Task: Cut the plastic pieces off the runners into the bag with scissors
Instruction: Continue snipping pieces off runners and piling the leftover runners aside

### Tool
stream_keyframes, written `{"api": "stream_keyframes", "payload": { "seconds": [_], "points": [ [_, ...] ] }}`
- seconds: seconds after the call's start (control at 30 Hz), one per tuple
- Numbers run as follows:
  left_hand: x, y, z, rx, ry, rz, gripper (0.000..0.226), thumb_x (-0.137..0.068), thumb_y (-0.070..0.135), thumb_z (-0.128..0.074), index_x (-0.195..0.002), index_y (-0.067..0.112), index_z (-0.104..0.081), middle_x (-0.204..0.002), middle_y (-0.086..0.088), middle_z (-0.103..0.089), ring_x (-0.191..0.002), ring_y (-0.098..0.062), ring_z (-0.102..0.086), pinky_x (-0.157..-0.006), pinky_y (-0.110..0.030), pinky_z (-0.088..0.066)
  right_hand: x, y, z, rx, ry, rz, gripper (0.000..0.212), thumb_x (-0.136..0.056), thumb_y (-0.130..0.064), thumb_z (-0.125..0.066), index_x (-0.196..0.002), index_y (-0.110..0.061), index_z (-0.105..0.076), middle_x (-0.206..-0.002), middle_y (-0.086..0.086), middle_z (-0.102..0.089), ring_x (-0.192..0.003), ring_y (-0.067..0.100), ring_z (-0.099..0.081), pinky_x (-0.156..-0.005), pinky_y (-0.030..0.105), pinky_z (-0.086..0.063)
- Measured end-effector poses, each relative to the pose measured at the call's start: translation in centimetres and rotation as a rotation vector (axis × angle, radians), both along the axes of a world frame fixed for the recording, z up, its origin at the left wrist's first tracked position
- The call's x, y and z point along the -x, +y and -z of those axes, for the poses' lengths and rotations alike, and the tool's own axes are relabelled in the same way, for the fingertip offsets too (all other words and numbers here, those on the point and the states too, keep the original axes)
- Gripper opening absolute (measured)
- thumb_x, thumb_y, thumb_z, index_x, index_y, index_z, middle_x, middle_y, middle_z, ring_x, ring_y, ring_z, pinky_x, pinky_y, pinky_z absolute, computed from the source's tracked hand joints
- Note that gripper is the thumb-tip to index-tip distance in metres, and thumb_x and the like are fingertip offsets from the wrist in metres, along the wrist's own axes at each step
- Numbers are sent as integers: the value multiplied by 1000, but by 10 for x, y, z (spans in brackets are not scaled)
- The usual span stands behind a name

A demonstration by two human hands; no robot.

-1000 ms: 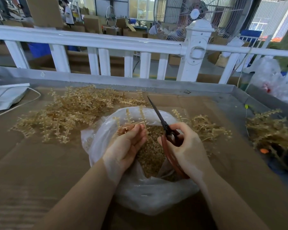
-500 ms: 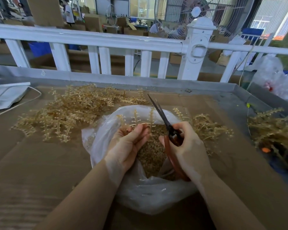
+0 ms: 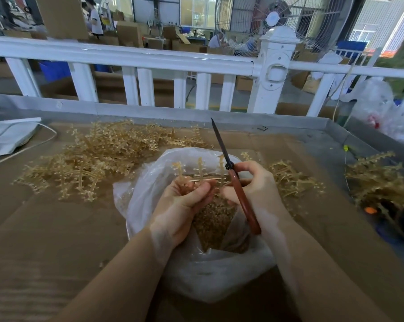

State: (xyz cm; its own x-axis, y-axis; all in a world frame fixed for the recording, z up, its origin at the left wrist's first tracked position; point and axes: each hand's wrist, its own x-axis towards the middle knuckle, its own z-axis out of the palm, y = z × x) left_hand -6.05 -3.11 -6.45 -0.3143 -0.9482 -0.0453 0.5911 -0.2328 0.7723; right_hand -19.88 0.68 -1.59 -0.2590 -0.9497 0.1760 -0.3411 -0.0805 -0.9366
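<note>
A clear plastic bag (image 3: 219, 275) is set on the cardboard-covered desk (image 3: 45, 240) near its front edge, mouth up, partly filled with small tan cut pieces (image 3: 213, 225). Both hands are held over the bag's mouth.

Left hand (image 3: 184, 206): grip closed around a tan plastic runner (image 3: 201, 173); fingers curled over its lower part. Three short branches are seen rising upright above the fingers, against the bag's far wall.

Right hand (image 3: 256, 189): grip closed on the scissors (image 3: 233, 180), fingers wrapped round the red-brown handles. The dark blades are pointed up and away toward the desk's far edge and appear closed together, with the pivot just beside the runner's rightmost branch. Whether blade and runner touch cannot be told.

A large heap of uncut runners (image 3: 98, 161) is spread toward the far left of the desk, well apart from the hands. A smaller cluster of runners (image 3: 291, 180) lies just beside the bag on its right. Another tangle of runners (image 3: 382, 182) is noted by the desk's right edge, with a small orange object (image 3: 370, 210) near it. A grey sheet (image 3: 8, 135) with a white cord (image 3: 33, 147) rests at the far left corner.

A raised metal rim (image 3: 150, 111) runs along the desk's far edge; a white railing (image 3: 126, 56) stands behind it.
</note>
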Motion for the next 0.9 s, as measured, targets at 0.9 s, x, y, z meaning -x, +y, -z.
{"api": "stream_keyframes", "payload": {
  "seconds": [0.9],
  "points": [
    [3, 12, -10, 97, -361, -1, 29, -71, 8, -75, -96, -5, -68, -95, -19, -72, -94, -31, -69, -91, -47, -53, 4, 4, -2, 153, 137, -102, 33, -78, -2, -72, -87, -30, -55, -75, 9, -67, -71, 23, -67, -69, 44, -57]
  ]
}}
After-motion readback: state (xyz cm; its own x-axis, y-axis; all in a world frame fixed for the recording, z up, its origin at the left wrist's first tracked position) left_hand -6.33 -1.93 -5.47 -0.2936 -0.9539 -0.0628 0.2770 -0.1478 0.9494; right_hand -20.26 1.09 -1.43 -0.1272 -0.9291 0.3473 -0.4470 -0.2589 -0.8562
